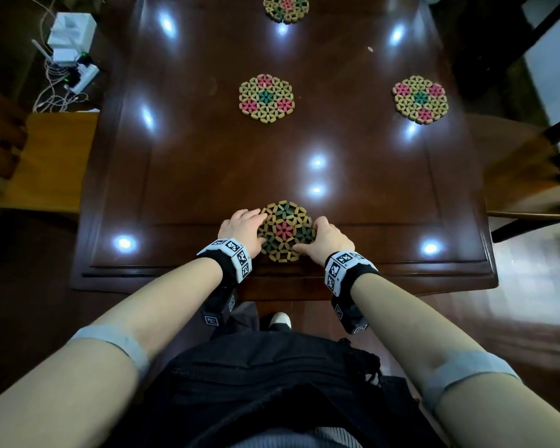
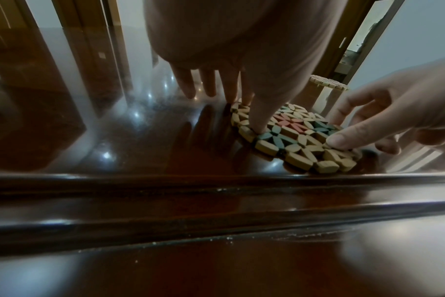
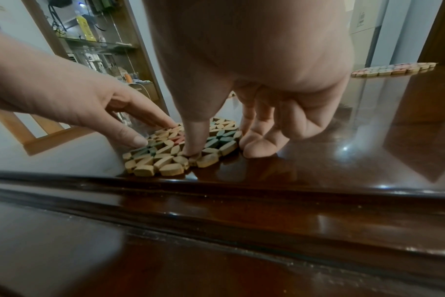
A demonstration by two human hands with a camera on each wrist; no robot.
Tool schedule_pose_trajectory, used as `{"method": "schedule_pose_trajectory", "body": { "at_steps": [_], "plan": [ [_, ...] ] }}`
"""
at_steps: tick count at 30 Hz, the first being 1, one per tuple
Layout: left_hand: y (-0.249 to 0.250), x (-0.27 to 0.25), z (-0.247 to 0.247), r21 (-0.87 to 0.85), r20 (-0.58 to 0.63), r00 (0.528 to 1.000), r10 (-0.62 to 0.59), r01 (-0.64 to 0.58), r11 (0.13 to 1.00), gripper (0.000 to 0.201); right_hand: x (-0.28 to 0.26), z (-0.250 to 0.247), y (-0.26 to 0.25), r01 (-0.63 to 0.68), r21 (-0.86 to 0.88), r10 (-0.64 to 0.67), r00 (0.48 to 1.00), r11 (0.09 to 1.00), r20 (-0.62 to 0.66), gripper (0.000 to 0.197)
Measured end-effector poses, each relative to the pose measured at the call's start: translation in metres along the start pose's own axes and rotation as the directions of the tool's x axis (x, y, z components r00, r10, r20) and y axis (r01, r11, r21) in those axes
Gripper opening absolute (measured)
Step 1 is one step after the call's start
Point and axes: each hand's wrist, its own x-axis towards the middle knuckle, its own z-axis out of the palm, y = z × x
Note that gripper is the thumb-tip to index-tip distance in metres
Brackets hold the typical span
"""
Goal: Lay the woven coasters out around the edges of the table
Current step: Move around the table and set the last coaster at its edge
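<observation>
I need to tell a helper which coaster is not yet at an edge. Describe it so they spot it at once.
On the dark wooden table, look past the near coaster held between both hands. The middle coaster lies alone toward the table's centre, unlike the right-edge coaster and far-edge coaster.

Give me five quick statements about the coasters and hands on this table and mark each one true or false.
1. Both hands touch the near coaster. True: the left hand and the right hand are on its two sides.
2. Four coasters lie on the table. True.
3. The near coaster is lifted off the table. False: it lies flat by the near edge.
4. The far coaster sits in a corner. False: it is midway along the far edge.
5. The right coaster is stacked on the middle coaster. False: they lie apart.
</observation>
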Motion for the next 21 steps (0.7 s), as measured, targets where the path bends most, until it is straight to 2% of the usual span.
{"method": "schedule_pose_trajectory", "body": {
  "at_steps": [6,21],
  "plan": [
    [0.0005,-0.0005,-0.0015,0.012,0.026,1.000,0.012,-0.012,1.000,0.062,-0.0004,0.0015,-0.0002,0.013,-0.009,-0.013,1.000,1.000,0.005,0.069],
    [0.0004,0.0003,0.0008,0.071,0.001,0.999,0.036,-0.036,0.997,0.061,-0.0011,0.0000,-0.0001,0.024,-0.038,-0.024,1.000,0.999,0.009,0.075]
  ]
}}
